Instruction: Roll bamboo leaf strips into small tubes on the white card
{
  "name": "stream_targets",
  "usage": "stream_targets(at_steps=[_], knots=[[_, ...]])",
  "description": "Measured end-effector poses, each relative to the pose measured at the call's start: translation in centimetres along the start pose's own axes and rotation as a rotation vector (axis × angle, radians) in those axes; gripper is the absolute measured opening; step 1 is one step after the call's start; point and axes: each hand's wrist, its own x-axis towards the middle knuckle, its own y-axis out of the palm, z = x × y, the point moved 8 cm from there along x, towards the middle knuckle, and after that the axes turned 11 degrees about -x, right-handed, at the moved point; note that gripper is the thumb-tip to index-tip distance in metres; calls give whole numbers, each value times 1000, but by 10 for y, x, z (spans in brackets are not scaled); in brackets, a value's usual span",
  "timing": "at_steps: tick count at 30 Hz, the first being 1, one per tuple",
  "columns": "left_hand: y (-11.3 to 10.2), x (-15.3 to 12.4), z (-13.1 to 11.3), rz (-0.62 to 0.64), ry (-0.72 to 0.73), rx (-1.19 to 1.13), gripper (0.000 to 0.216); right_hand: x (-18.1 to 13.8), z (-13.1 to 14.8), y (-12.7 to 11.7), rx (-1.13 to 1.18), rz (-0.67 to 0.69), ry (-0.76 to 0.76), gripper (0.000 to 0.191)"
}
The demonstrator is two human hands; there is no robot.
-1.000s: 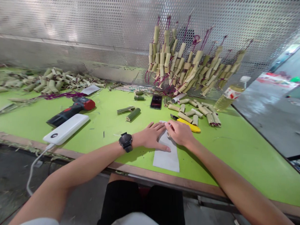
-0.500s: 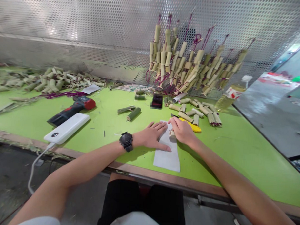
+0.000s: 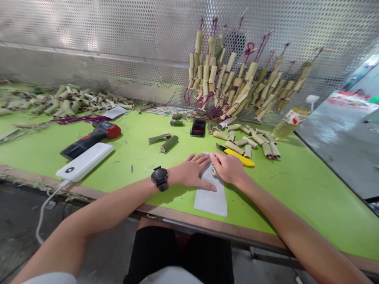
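Note:
My left hand (image 3: 193, 172) lies flat with its fingers spread, pressing on a white strip (image 3: 211, 203) that looks like sandpaper or paper on the green table. Over the strip's right side, my right hand (image 3: 228, 166) is closed around a short bamboo piece (image 3: 214, 172); only its cut end shows below the fingers, against the strip. Just behind the right hand rests a yellow utility knife (image 3: 241, 158) with its dark tip pointing left. Several loose bamboo pieces (image 3: 234, 147) lie beyond the knife.
To the left are a cordless drill (image 3: 90, 139) and a white power bank (image 3: 84, 162) with a cable over the edge. Strung bamboo figures (image 3: 238, 77) lean on the perforated metal screen (image 3: 133, 40). An oil bottle (image 3: 291, 120) stands at right; a bamboo pile (image 3: 66, 102) lies back left.
My right hand has slid slightly left and along the white strip with the bamboo piece, uncovering more of the knife. My left hand has stayed in place.

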Motion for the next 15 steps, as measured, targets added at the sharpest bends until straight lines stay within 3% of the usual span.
stream_targets(at_steps=[4, 9, 15], knots=[[0, 1, -1, -15, 26, 1, 119, 2, 7, 5, -67, 15, -93, 51], [1, 1, 1, -4, -22, 13, 127, 13, -5, 5, -248, -22, 29, 51], [0, 1, -1, -7, 12, 2, 122, 4, 12, 5, -181, -6, -48, 55]])
